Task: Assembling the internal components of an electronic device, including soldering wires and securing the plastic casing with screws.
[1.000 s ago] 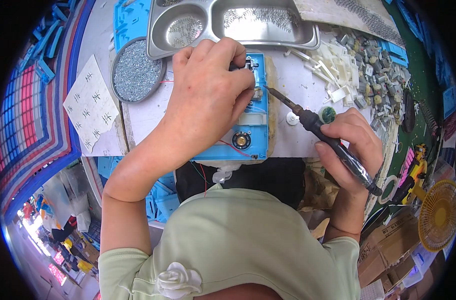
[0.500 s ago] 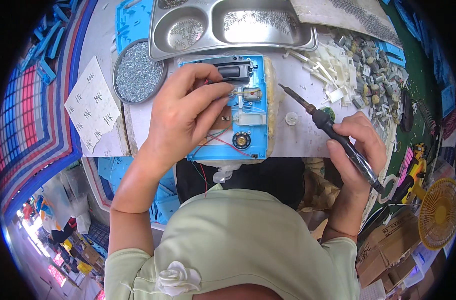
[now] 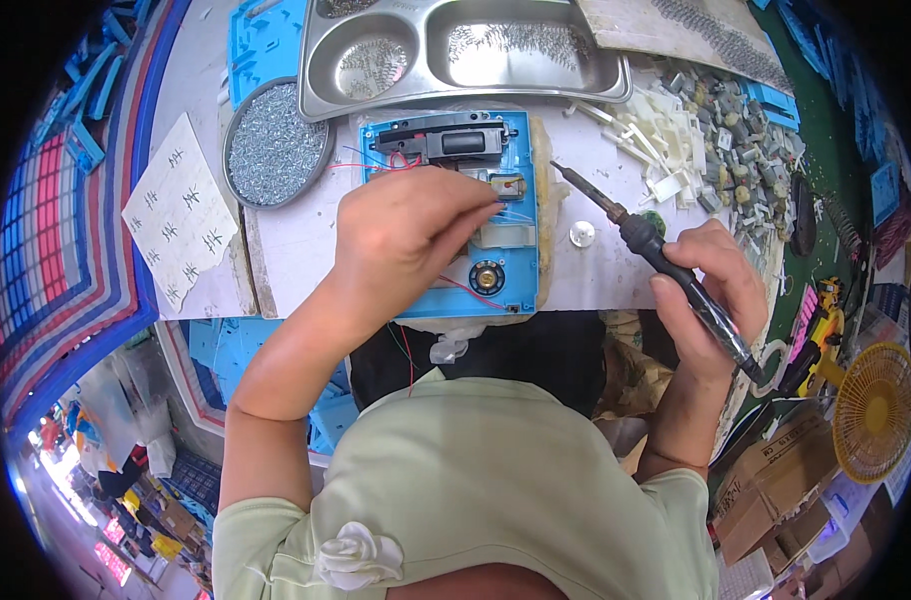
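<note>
A blue plastic housing point(image 3: 522, 285) lies open side up on the table in front of me. Fixed inside it are a black plastic module point(image 3: 466, 145), a small metal motor point(image 3: 509, 186), a white plastic block point(image 3: 506, 236) and a round speaker point(image 3: 487, 278). My left hand point(image 3: 406, 225) reaches over the housing, thumb and fingers pinched together beside the motor; what they hold is hidden. Thin red wires point(image 3: 401, 160) stick out to the left of the module. To the right, my right hand point(image 3: 716, 290) grips a soldering iron point(image 3: 681, 275), its tip pointing up-left, apart from the housing.
Behind the housing stands a steel compartment tray point(image 3: 456, 99) with small metal bits. A round bowl of small silvery pieces point(image 3: 279, 145) and a marked paper point(image 3: 181, 225) are at left. White plastic parts point(image 3: 666, 145) and grey motors point(image 3: 741, 145) heap at right, near a white disc point(image 3: 582, 233).
My left hand has moved right and a little down, its fingers now over the motor area. The black module and red wires show more fully. The soldering iron has barely moved.
</note>
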`<act>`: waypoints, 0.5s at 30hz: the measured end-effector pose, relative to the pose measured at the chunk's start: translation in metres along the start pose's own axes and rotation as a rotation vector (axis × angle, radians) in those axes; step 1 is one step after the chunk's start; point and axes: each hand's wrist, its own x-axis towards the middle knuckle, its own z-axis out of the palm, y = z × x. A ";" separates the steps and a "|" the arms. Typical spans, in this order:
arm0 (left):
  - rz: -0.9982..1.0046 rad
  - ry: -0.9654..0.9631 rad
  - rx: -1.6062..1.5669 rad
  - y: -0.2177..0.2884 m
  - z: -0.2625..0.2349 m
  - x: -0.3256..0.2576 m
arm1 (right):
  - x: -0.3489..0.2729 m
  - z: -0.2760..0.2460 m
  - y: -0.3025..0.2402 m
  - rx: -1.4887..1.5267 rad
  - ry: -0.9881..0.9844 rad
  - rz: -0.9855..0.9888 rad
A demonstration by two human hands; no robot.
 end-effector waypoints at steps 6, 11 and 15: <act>0.076 -0.115 0.112 0.000 0.004 0.005 | -0.005 0.000 0.003 -0.010 -0.026 -0.007; 0.105 -0.104 0.164 0.000 0.007 0.004 | -0.004 0.001 0.000 0.005 -0.049 -0.006; 0.095 -0.093 0.182 0.000 0.009 0.005 | -0.002 0.002 -0.001 0.016 -0.092 -0.038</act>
